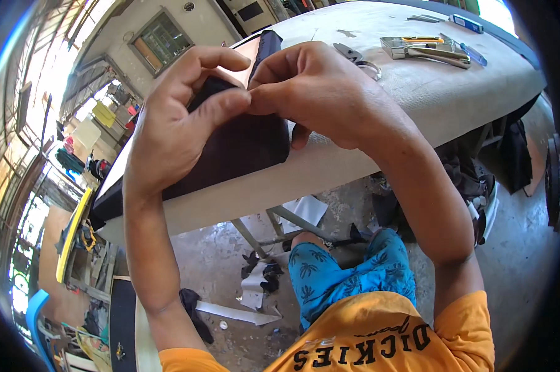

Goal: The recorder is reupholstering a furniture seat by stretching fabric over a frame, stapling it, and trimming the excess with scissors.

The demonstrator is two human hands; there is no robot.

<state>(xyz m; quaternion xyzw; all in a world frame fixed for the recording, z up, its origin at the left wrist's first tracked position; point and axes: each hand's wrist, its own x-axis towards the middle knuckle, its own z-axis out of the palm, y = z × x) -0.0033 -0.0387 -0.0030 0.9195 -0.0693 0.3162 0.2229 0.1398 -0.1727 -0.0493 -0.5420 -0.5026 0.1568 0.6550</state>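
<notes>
Okay, so the big thing is a wide worktable with a white textured cover [410, 108], and right along its near edge, toward the left, sits a long padded-looking panel in black cloth with a pale tan inner face [230, 149]. Both bare hands are at its near right corner. The left hand [171, 121] has thumb and forefinger tips apart, with the thumb right up against the right hand's fingertips. On the right hand [329, 93], thumb and forefinger tips come together by the cloth edge, but I can't tell if they're clamped on it, since the fingers hide that spot. My worry would be uneven tension: if one hand tugs harder, that corner could bunch or pucker. Pull toward the body too hard and the panel might slide off, given how close it is to the edge. Further back lie a grey metal staple-gun-looking tool [438, 57] and a blue-handled screwdriver [474, 54]. Smaller still, some dark metal cutters or scissors [348, 53] sit just beyond the right wrist, easy to bump with a careless swing.
</notes>
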